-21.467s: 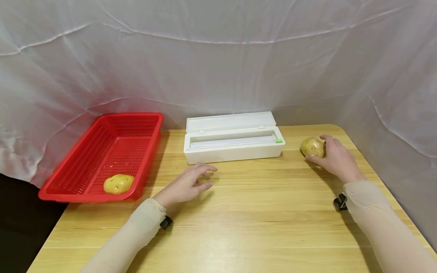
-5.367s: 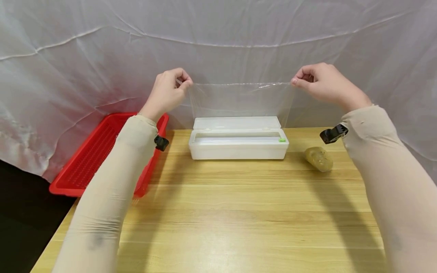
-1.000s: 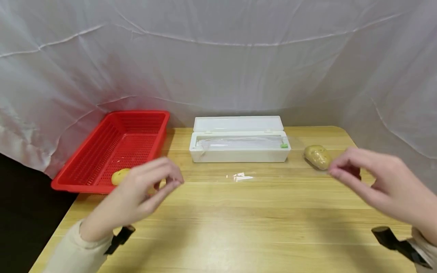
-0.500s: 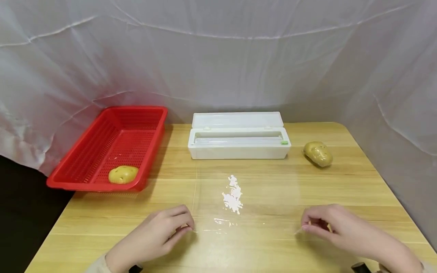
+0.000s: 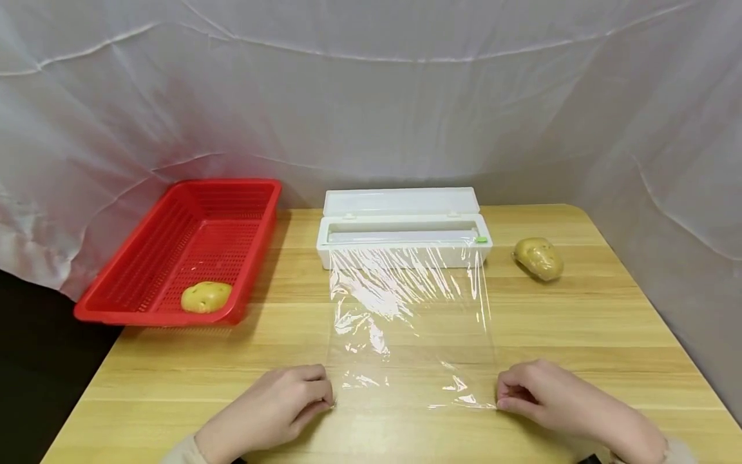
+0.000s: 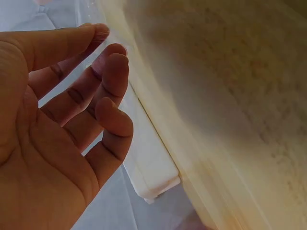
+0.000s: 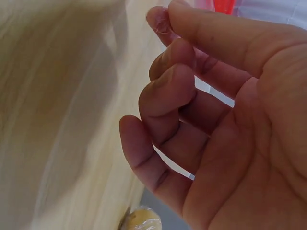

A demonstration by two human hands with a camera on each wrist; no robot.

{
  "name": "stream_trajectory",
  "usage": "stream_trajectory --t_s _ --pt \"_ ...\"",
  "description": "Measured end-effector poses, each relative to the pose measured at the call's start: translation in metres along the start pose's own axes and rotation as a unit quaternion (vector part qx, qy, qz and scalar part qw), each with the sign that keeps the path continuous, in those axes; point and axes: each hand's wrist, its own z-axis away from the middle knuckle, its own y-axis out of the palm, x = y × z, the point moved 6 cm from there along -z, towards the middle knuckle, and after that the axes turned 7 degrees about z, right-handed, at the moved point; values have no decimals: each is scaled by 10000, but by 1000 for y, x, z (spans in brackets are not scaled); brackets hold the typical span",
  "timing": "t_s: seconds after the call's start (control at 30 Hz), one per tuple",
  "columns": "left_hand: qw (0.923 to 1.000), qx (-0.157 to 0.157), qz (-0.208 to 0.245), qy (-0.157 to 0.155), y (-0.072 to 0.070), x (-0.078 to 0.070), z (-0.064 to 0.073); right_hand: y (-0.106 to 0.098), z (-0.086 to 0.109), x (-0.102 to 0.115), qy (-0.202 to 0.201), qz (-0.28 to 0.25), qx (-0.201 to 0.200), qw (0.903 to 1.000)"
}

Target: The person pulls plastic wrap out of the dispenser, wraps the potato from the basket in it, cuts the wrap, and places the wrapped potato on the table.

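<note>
A clear sheet of plastic wrap (image 5: 406, 322) stretches from the white wrap dispenser box (image 5: 406, 256) toward me, low over the table. My left hand (image 5: 284, 403) pinches its near left corner between thumb and index finger. At the near right corner, my right hand (image 5: 556, 399) pinches the film the same way; a bit of film shows at that fingertip in the right wrist view. The dispenser's lid (image 5: 400, 202) stands open at the back, and a green slider (image 5: 481, 240) sits at the right end of its front edge.
At the left, a red plastic basket (image 5: 263, 258) holds one bare potato (image 5: 206, 297). Right of the dispenser lies a potato wrapped in film (image 5: 539, 258). Grey cloth (image 5: 371, 96) hangs behind the wooden table (image 5: 614, 335).
Both hands have come down and closer to me, drawing the film out of the dispenser across the table. Much earlier, my right hand held the wrapped potato.
</note>
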Motion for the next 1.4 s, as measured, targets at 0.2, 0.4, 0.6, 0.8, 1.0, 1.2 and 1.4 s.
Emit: stream_trajectory --t_s 0.2,0.4,0.6,0.8,1.0,1.2,1.4 --pt "9996 167 -214 -45 6 -1 2 5 0 -1 399 -40 345 9986" --pt "9993 140 -335 106 8 -4 5 4 8 0 680 150 502 9963" --pt "9977 48 -542 400 8 -7 9 11 17 7 775 330 772 9935" --pt "9964 -9 -746 407 7 -12 13 21 23 5 1339 -26 1284 9826" --pt "9895 434 -1355 232 12 -16 15 25 27 4 1596 -211 1425 9766" --pt "9949 539 -844 -78 10 -13 17 23 28 1 1447 -436 1348 9793" --pt "9949 779 213 -608 9 -2 17 18 28 -4 1182 -263 908 9885"
